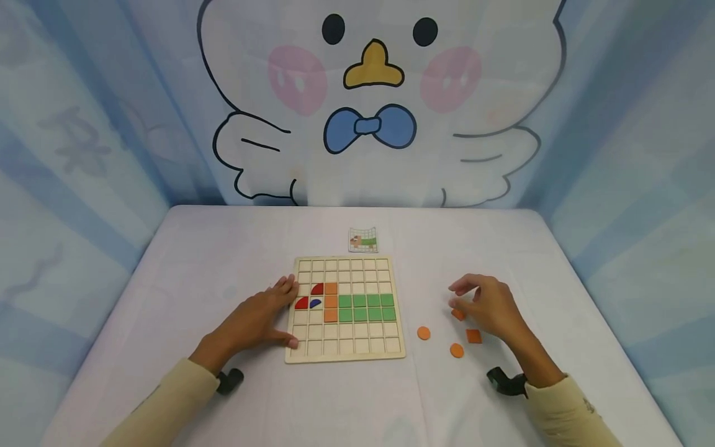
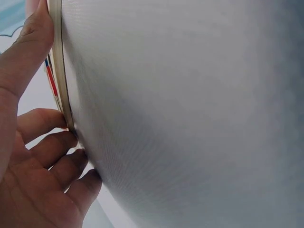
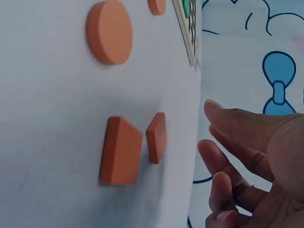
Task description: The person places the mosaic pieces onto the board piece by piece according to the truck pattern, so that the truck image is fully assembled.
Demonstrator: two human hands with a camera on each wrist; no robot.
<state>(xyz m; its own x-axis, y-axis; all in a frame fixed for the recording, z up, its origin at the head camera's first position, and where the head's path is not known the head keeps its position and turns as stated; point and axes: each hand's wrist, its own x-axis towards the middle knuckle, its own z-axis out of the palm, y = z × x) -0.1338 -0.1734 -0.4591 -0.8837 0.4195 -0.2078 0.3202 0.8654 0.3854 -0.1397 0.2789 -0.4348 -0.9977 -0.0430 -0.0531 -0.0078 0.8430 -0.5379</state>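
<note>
A wooden grid board (image 1: 345, 358) lies on the table, with green squares (image 1: 366, 307), orange squares (image 1: 331, 302), red quarter-round pieces (image 1: 317, 289) and a blue piece (image 1: 315, 303) in its cells. My left hand (image 1: 257, 320) rests at the board's left side, thumb and fingertips touching its edge, as the left wrist view also shows. To the right, my right hand (image 1: 491, 306) hovers with fingers apart and nothing between them. Below it lie two loose orange squares (image 3: 121, 152). Two orange discs (image 3: 110, 32) lie closer to the board.
A small picture card (image 1: 363, 240) with a coloured grid figure lies just behind the board. The white-covered table (image 1: 234, 248) is enclosed by printed curtains (image 1: 625, 155) at the back and both sides.
</note>
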